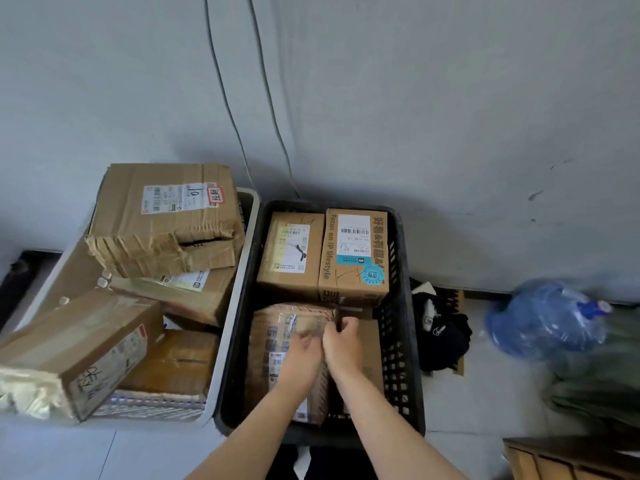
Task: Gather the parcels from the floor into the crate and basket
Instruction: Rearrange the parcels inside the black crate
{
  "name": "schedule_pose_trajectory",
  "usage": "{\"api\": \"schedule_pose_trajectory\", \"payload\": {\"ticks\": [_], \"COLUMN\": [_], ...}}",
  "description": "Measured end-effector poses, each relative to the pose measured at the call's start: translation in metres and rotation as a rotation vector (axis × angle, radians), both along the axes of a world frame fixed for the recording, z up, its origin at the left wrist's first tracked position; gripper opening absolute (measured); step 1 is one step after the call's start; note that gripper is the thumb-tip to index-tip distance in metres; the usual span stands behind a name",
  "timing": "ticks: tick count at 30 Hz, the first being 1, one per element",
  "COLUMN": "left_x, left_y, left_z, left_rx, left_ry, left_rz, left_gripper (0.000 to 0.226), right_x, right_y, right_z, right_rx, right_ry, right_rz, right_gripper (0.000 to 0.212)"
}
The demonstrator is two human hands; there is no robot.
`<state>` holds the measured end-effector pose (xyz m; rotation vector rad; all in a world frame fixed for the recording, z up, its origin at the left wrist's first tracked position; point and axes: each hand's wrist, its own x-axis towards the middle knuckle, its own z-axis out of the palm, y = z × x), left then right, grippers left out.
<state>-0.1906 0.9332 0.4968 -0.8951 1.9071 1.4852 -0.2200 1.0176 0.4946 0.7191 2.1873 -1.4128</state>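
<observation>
1. White basket, lower left of the frame: we log several cardboard parcels heaped above its rim.
2. Black crate, centre, just beside the basket: two labelled boxes stand side by side at its far end.
3. Blue water bottle, right of the frame, lying on the floor.
4. Taped parcel, near end of the crate.
5. Right hand: we see its fingers curled over the taped parcel's right edge, gripping it.
6. Left hand: it lies on the taped parcel; fingers blurred, so we cannot tell its grip.
</observation>
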Motion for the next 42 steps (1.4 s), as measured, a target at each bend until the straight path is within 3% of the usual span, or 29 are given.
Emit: {"api": "schedule_pose_trajectory", "payload": {"ticks": [3, 6, 8, 12, 16, 19, 23, 27, 32, 36, 42], "left_x": [0.002, 0.013, 0.016, 0.026, 0.045, 0.046, 0.038, 0.031, 0.011, 0.002, -0.018], "left_y": [-0.033, -0.058, -0.057, -0.058, -0.056, -0.06, -0.07, -0.061, -0.049, -0.062, -0.098], "left_z": [-0.006, -0.017, -0.023, -0.027, -0.034, -0.038, -0.04, -0.025, 0.014, 0.055, 0.121], "left_rx": [-0.269, -0.292, -0.326, -0.434, -0.506, -0.415, -0.16, -0.256, -0.438, -0.653, -0.596], "left_ry": [-0.073, -0.125, -0.103, -0.011, 0.003, -0.142, -0.269, -0.256, -0.211, -0.048, 0.071], "left_rz": [-0.076, -0.016, -0.05, -0.13, -0.297, -0.256, -0.138, -0.13, -0.18, -0.358, -0.317], "left_gripper": [0.061, 0.073, 0.071, 0.06, 0.061, 0.042, 0.066, 0.073, 0.079, 0.059, 0.046], "right_x": [-0.007, 0.016, 0.038, 0.054, 0.048, 0.05, 0.045, 0.044, 0.035, 0.03, 0.009], "right_y": [0.023, 0.029, 0.026, 0.023, 0.023, 0.02, 0.02, 0.014, 0.02, 0.026, 0.035], "right_z": [0.002, -0.011, -0.028, -0.039, -0.034, -0.031, -0.033, -0.022, 0.011, 0.039, 0.092], "right_rx": [-0.074, -0.131, -0.063, 0.03, 0.018, -0.023, -0.142, -0.108, 0.212, 0.233, 0.066], "right_ry": [-0.162, -0.437, -0.514, -0.499, -0.53, -0.538, -0.568, -0.506, -0.248, -0.096, -0.009], "right_rz": [0.094, 0.277, 0.392, 0.447, 0.437, 0.437, 0.306, 0.243, 0.402, 0.403, 0.319], "right_gripper": [0.026, 0.056, 0.07, 0.058, 0.06, 0.073, 0.092, 0.088, 0.062, 0.052, 0.044]}}
